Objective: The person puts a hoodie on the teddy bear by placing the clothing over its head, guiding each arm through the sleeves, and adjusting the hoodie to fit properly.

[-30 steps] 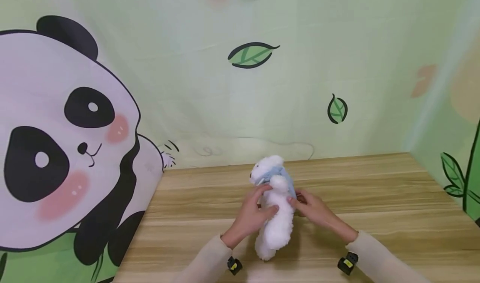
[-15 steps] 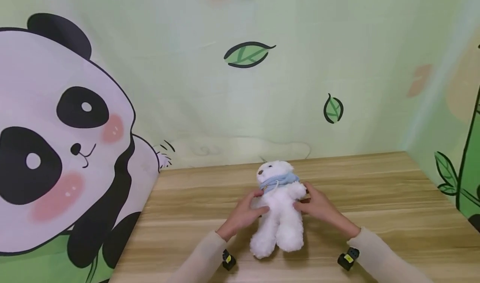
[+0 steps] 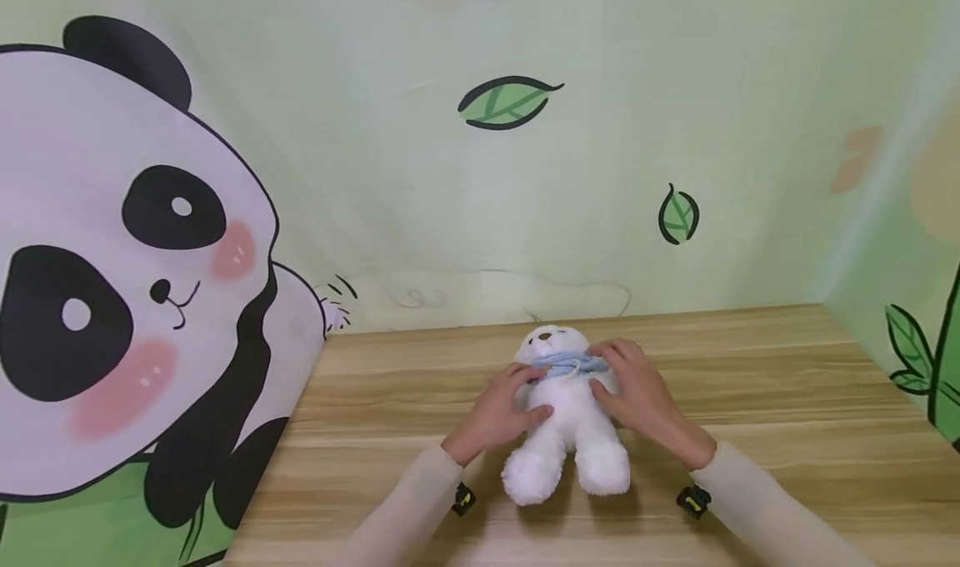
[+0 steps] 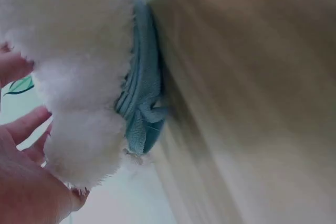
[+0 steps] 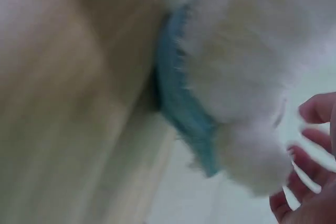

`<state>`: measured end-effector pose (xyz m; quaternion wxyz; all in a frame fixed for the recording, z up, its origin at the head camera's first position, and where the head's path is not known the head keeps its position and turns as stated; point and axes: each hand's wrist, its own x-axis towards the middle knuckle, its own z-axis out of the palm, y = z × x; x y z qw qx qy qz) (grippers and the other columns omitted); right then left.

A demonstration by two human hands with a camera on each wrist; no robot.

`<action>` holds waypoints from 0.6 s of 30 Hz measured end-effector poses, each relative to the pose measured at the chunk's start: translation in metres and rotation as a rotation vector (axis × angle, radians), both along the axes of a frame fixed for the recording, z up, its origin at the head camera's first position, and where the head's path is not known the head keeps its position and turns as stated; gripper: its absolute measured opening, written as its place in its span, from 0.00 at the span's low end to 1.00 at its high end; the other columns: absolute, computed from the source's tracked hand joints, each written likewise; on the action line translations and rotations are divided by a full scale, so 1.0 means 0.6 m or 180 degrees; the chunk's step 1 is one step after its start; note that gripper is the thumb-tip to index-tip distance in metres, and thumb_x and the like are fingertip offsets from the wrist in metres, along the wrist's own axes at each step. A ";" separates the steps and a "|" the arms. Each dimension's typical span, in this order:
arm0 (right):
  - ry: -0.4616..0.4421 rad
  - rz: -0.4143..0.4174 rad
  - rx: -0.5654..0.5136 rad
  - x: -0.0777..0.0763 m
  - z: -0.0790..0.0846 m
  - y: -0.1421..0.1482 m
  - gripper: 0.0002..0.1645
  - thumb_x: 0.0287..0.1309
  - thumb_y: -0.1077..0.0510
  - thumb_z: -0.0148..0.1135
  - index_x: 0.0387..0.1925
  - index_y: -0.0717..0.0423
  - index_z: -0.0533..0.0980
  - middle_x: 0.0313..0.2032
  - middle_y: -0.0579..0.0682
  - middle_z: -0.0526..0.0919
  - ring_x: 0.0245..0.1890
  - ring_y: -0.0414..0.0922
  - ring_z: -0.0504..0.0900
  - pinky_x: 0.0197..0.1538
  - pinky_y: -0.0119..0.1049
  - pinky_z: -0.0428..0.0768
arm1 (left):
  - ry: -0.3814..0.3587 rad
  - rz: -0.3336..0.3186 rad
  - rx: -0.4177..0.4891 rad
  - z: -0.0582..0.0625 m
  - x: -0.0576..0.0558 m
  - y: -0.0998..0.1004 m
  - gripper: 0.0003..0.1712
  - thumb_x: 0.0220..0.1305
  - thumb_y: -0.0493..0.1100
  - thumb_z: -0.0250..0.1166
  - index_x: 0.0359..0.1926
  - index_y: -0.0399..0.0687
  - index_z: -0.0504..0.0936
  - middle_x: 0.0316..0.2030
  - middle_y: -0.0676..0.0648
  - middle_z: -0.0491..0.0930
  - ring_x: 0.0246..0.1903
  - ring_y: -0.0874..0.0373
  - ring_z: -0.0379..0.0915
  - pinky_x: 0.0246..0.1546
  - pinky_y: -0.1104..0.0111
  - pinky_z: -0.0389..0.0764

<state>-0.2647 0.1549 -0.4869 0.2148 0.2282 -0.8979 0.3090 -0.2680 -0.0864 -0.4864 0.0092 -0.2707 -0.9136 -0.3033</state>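
Observation:
A white plush bear [image 3: 573,421] lies on its back on the wooden table, head away from me and legs toward me. Round its neck is a light blue scarf [image 3: 558,363]. My left hand [image 3: 497,413] holds the bear's left-hand side in the head view, thumb on the belly and fingers about the arm. On the other side my right hand [image 3: 641,388] lies against the bear, fingers over the scarf's end and thumb by the chest. The right wrist view shows those fingers [image 5: 315,108] spread and loosely bent beside the fur.
The wooden table [image 3: 772,400] reaches back to a pale green wall cloth [image 3: 600,150] with leaves and a large cartoon panda [image 3: 172,292]. Small black devices, one of them a wrist camera [image 3: 693,500], sit at both cuffs.
The bear has turned from its side onto its back, its front now facing up and its legs apart. My right hand has shifted up to the scarf; my left stays at its side.

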 end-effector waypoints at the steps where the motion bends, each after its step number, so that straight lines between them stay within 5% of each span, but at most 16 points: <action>1: 0.0165 0.0115 0.0112 -0.003 0.005 -0.003 0.18 0.55 0.60 0.68 0.49 0.58 0.79 0.46 0.54 0.81 0.50 0.54 0.78 0.52 0.52 0.76 | 0.0027 -0.0031 -0.0097 0.004 -0.002 0.003 0.31 0.63 0.54 0.66 0.64 0.49 0.74 0.61 0.47 0.74 0.63 0.49 0.69 0.63 0.53 0.68; 5: 0.0346 0.0399 0.0624 -0.013 0.021 -0.010 0.06 0.62 0.57 0.64 0.38 0.53 0.83 0.39 0.49 0.86 0.41 0.49 0.81 0.46 0.48 0.78 | 0.0086 -0.0130 -0.0427 0.018 -0.006 0.016 0.33 0.62 0.55 0.68 0.65 0.50 0.73 0.59 0.48 0.74 0.60 0.51 0.71 0.62 0.58 0.72; 10: 0.0174 0.0074 0.1009 -0.020 0.027 0.001 0.04 0.58 0.58 0.66 0.28 0.51 0.83 0.28 0.46 0.84 0.30 0.45 0.79 0.38 0.44 0.77 | 0.0098 -0.0194 -0.0533 0.026 -0.004 0.023 0.33 0.59 0.54 0.69 0.64 0.51 0.74 0.57 0.47 0.74 0.58 0.52 0.72 0.60 0.59 0.73; 18: -0.0175 0.0561 0.0917 -0.015 0.030 0.008 0.09 0.57 0.60 0.68 0.41 0.57 0.83 0.39 0.50 0.86 0.40 0.47 0.84 0.44 0.43 0.81 | 0.0206 -0.0388 -0.0366 0.030 -0.007 0.021 0.24 0.66 0.47 0.65 0.60 0.44 0.76 0.55 0.45 0.75 0.55 0.52 0.74 0.59 0.62 0.74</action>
